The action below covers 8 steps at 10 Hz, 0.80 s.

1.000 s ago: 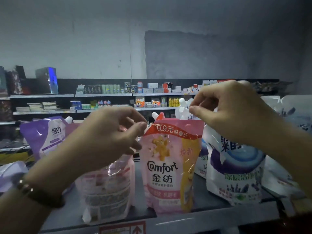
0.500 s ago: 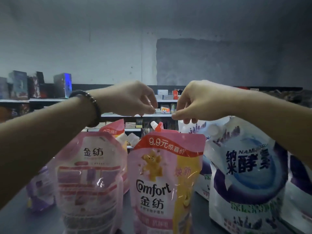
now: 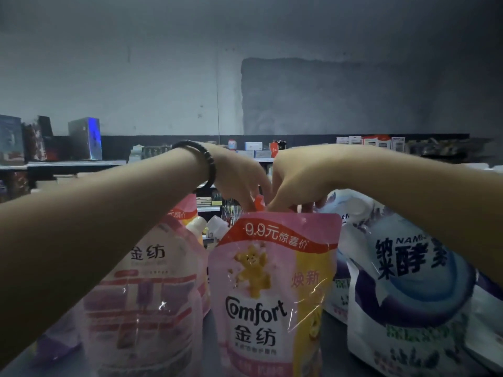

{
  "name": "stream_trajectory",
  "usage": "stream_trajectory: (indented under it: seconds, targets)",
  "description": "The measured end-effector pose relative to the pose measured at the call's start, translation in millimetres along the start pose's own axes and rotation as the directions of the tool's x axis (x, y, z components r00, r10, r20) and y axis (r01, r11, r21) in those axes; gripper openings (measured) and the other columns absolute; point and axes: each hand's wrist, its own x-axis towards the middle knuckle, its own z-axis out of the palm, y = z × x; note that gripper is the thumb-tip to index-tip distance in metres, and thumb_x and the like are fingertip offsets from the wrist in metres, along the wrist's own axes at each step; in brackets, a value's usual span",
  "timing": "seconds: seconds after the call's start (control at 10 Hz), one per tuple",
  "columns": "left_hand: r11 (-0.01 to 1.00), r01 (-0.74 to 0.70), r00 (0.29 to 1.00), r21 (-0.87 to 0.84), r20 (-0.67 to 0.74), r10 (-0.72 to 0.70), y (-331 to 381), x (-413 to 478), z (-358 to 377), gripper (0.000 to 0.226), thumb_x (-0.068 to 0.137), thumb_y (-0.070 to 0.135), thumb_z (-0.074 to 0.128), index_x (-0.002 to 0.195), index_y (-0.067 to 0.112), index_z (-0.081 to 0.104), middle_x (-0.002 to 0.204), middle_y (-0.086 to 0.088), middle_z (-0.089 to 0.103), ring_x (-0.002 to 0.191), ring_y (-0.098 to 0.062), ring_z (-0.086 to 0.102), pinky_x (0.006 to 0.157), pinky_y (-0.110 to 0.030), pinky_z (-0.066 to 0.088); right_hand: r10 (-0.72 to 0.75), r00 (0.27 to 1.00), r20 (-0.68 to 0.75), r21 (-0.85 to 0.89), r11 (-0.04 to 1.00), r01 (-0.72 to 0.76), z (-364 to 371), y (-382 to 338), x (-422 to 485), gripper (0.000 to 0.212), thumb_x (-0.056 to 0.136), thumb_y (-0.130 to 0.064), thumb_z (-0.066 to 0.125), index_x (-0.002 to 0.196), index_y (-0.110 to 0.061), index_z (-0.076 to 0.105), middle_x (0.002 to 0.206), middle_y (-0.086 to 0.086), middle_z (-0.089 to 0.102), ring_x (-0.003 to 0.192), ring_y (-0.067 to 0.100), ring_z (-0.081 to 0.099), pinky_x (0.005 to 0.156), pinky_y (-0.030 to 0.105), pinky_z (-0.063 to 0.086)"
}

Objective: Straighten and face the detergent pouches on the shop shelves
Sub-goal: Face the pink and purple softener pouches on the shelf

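Note:
A pink Comfort pouch (image 3: 269,292) stands upright in the middle of the shelf, its printed front toward me. My left hand (image 3: 239,178), with a dark bracelet at the wrist, reaches down to its red spout cap (image 3: 259,203), fingers pinched around it. My right hand (image 3: 296,180) grips the pouch's top edge just right of the cap. A second pink pouch (image 3: 152,300) stands to the left, partly under my left forearm. A white and purple pouch (image 3: 408,300) stands to the right.
More pouches stand behind the front row, one pink (image 3: 185,210) and one white (image 3: 337,295). Far shelves (image 3: 68,164) across the aisle carry boxes and small goods. A grey wall rises behind them. The scene is dim.
Both hands have dropped from just above the Comfort pouch onto its top: the left onto the red cap, the right onto the top edge. The view has moved closer to the pouches.

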Motion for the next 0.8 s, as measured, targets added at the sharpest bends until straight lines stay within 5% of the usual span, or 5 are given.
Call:
stream_trajectory:
  seconds: [0.2,0.4,0.6,0.8]
  targets:
    - [0.995,0.051,0.999,0.09,0.013,-0.052,2,6,10,0.024,0.105,0.041,0.062,0.127,0.04,0.067,0.125,0.004,0.072,0.108,-0.02,0.072,0.096,-0.044,0.062,0.031,0.999,0.027,-0.076,0.997,-0.029,6,0,13,0.019,0.093,-0.02,0.078,0.108,-0.008,0.078,0.089,0.009,0.078,0.075,0.026,0.079,0.063,0.035,0.067]
    - [0.972,0.167,0.983,-0.165,-0.046,-0.176,2,11,13,0.031,0.104,0.019,0.065,0.135,0.019,0.069,0.131,-0.006,0.072,0.118,-0.027,0.072,0.101,-0.041,0.059,0.049,0.995,0.086,-0.128,0.991,-0.038,11,9,17,0.009,0.097,-0.012,0.07,0.093,-0.018,0.075,0.083,0.005,0.077,0.075,0.026,0.077,0.057,0.028,0.061]
    - [0.974,0.182,0.983,-0.135,0.049,-0.177,-13,7,9,0.023,0.108,0.024,0.062,0.128,0.03,0.071,0.133,0.001,0.072,0.117,-0.03,0.073,0.096,-0.046,0.063,0.051,0.995,0.085,-0.105,0.994,-0.042,13,19,23,0.009,0.096,-0.011,0.07,0.098,-0.014,0.079,0.086,0.006,0.078,0.081,0.028,0.08,0.065,0.034,0.066]
    - [0.988,0.135,0.988,-0.069,0.084,-0.129,-11,1,6,0.02,0.108,0.036,0.058,0.093,0.047,0.067,0.103,0.018,0.07,0.093,-0.018,0.076,0.078,-0.039,0.068,0.124,0.989,0.082,-0.1,0.988,-0.116,10,22,25,0.014,0.098,-0.024,0.075,0.105,-0.012,0.079,0.086,0.008,0.08,0.068,0.023,0.079,0.057,0.031,0.063]
